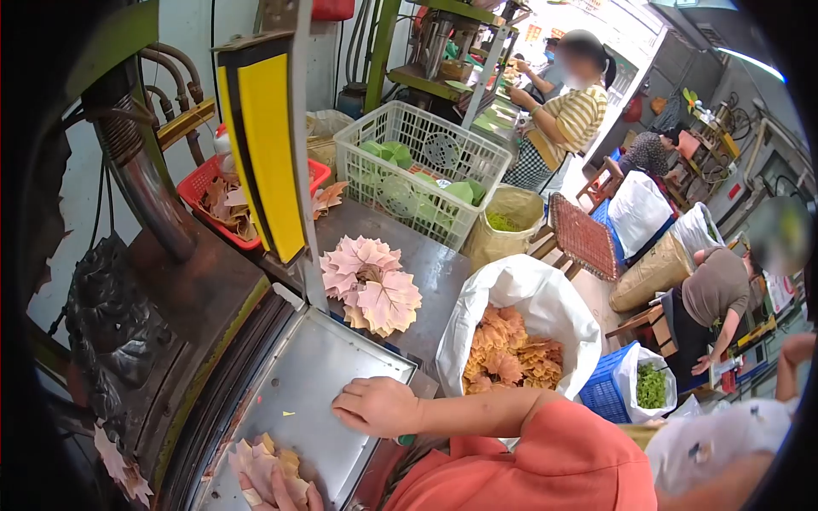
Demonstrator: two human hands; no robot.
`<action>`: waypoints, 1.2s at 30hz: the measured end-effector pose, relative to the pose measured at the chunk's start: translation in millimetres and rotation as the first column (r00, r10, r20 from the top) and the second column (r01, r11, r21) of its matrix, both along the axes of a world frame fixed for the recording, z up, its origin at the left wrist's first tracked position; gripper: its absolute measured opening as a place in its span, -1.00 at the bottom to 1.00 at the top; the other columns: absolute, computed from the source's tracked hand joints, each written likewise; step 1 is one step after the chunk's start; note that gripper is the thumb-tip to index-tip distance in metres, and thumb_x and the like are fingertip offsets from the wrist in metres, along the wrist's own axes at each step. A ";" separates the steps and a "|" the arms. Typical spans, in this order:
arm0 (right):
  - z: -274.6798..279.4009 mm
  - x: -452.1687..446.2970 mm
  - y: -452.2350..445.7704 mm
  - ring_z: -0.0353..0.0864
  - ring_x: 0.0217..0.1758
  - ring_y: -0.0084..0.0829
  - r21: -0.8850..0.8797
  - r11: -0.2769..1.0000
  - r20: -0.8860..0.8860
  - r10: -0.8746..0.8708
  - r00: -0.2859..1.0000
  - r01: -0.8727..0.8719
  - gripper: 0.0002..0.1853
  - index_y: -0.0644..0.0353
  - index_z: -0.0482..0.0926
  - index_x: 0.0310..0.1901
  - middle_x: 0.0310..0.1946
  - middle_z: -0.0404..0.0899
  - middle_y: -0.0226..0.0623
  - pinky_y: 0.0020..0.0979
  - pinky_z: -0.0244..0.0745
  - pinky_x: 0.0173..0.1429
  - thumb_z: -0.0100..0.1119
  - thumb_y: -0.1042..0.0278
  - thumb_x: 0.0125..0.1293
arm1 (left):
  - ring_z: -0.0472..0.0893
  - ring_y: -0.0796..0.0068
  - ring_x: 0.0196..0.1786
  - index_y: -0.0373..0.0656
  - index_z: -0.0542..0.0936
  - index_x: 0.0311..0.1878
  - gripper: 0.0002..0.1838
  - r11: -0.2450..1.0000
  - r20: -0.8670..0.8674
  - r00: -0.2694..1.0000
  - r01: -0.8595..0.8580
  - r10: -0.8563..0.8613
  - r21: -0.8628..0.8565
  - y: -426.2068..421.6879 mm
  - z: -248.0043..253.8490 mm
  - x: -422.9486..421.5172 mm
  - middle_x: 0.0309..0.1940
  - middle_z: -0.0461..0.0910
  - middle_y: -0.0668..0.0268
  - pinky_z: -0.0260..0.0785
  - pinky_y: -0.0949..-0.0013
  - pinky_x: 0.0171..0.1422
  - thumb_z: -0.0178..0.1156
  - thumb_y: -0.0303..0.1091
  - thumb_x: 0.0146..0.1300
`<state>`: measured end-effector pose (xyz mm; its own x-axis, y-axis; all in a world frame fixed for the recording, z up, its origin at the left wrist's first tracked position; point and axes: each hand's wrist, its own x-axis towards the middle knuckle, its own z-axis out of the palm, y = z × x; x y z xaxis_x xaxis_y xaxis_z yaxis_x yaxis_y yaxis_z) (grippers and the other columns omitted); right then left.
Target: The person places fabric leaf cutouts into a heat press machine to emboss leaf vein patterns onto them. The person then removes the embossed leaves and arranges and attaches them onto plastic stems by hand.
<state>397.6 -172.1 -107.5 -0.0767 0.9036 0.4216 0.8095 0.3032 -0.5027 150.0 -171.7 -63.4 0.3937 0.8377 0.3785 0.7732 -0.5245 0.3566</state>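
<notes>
My left hand [283, 492] is at the bottom edge of the head view, partly cut off, its fingers closed on pale pink-and-tan artificial maple leaves [264, 464]. These leaves are over the near end of a shiny metal plate [319, 375]. My right hand [373, 406] lies by the right side of that plate, palm down, with its fingers curled together. Whatever is under those fingers, if anything, is hidden. A small yellow scrap [289, 414] lies on the plate. Beyond it, a ring-shaped pile of pink maple leaves [389, 300] rests on a dark metal table [430, 264].
A press machine with a yellow-and-black guard bar [260, 145] stands left. Behind are a red basket [194, 189] of leaves and a white crate [409, 204] with green leaves. A white sack [584, 319] of orange leaves stands right. Several people work nearby.
</notes>
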 end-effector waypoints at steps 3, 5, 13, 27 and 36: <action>3.1 -1.0 -1.3 0.56 -0.47 -0.31 0.034 0.999 -0.001 -0.012 1.000 0.012 -0.92 0.13 0.55 -0.36 -0.53 0.51 -0.33 -0.33 0.49 -0.38 0.19 0.35 0.18 | 0.28 -0.24 0.29 -0.14 0.50 0.16 -0.45 1.000 0.023 1.000 0.004 -0.004 -0.006 0.6 -2.5 -4.8 0.26 0.29 -0.17 0.20 -0.11 0.29 0.38 -0.35 0.06; 4.4 -1.3 -1.4 0.57 -0.47 -0.31 0.032 0.999 0.007 -0.018 1.000 0.018 -0.93 0.13 0.56 -0.36 -0.54 0.53 -0.34 -0.33 0.50 -0.40 0.21 0.35 0.16 | 0.28 -0.23 0.29 -0.14 0.50 0.16 -0.46 1.000 0.040 0.999 -0.016 0.016 -0.010 -1.5 -2.5 -6.4 0.27 0.30 -0.15 0.20 -0.10 0.30 0.39 -0.34 0.06; 5.9 -5.2 -1.3 0.60 -0.44 -0.30 -0.015 0.998 0.020 -0.053 0.998 0.053 -0.93 0.11 0.57 -0.37 -0.53 0.56 -0.33 -0.32 0.51 -0.38 0.19 0.34 0.16 | 0.27 -0.21 0.32 -0.07 0.47 0.19 -0.39 0.998 0.043 0.997 -0.062 0.063 -0.009 -5.2 -4.7 -10.5 0.29 0.30 -0.11 0.20 -0.13 0.27 0.42 -0.19 0.05; 3.3 -5.8 -3.2 0.59 -0.47 -0.30 -0.027 0.996 0.030 -0.085 0.996 0.086 -0.92 0.09 0.58 -0.36 -0.53 0.57 -0.35 -0.31 0.51 -0.40 0.17 0.31 0.19 | 0.28 -0.18 0.27 0.08 0.42 0.29 -0.34 0.991 -0.028 0.991 -0.132 0.131 -0.012 -15.2 -12.4 -12.5 0.26 0.32 -0.06 0.03 -0.18 0.35 0.32 0.03 0.12; 5.7 -6.1 -5.8 0.61 -0.39 -0.30 -0.045 0.996 -0.009 -0.072 0.997 0.071 -0.88 0.11 0.54 -0.37 -0.51 0.56 -0.35 -0.29 0.52 -0.33 0.11 0.27 0.23 | 0.42 -0.07 0.15 -0.13 0.58 0.08 -0.57 0.948 0.156 0.981 -0.159 0.119 0.277 -37.5 -25.7 -37.1 0.09 0.47 0.04 0.27 -0.07 0.17 0.24 -0.06 0.25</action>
<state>391.5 -177.9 -101.8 -0.0073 0.9246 0.3810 0.8230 0.2219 -0.5228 112.9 -209.2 -89.2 0.2096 0.7286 0.6521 0.8003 -0.5110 0.3137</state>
